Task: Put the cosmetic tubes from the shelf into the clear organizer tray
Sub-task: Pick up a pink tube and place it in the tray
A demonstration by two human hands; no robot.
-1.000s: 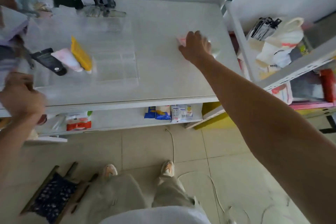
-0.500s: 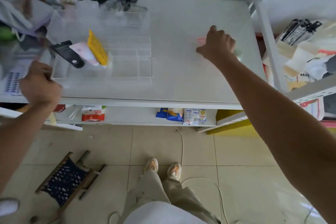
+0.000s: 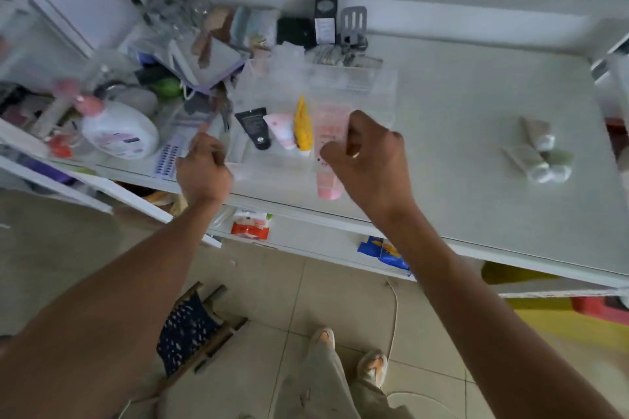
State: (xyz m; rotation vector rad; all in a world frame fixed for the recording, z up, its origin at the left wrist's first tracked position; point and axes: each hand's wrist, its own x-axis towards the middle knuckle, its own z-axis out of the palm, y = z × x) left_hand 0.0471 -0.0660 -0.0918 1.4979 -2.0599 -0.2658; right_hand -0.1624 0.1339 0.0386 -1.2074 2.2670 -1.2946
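A clear organizer tray [image 3: 376, 97] sits on the white shelf [image 3: 459, 105]. Side by side in its left part lie a black tube [image 3: 254, 127], a pink-and-white tube [image 3: 282, 129] and a yellow tube [image 3: 303, 127]. My right hand [image 3: 372, 160] is shut on a long pink tube [image 3: 329, 180], cap toward me, over the tray just right of the yellow tube. My left hand [image 3: 204, 170] grips the tray's left front corner. Three grey-white tubes [image 3: 534, 156] lie on the shelf far to the right.
A white pump bottle [image 3: 119, 133] and mixed clutter crowd the shelf's left and back. A black box [image 3: 325, 20] stands at the back wall. Packets [image 3: 250, 224] lie on the lower shelf. A small stool [image 3: 194, 326] stands on the floor by my feet.
My right hand picked up the pink tube from the right part of the shelf and carried it left over the tray. My left hand stayed at the tray's left corner.
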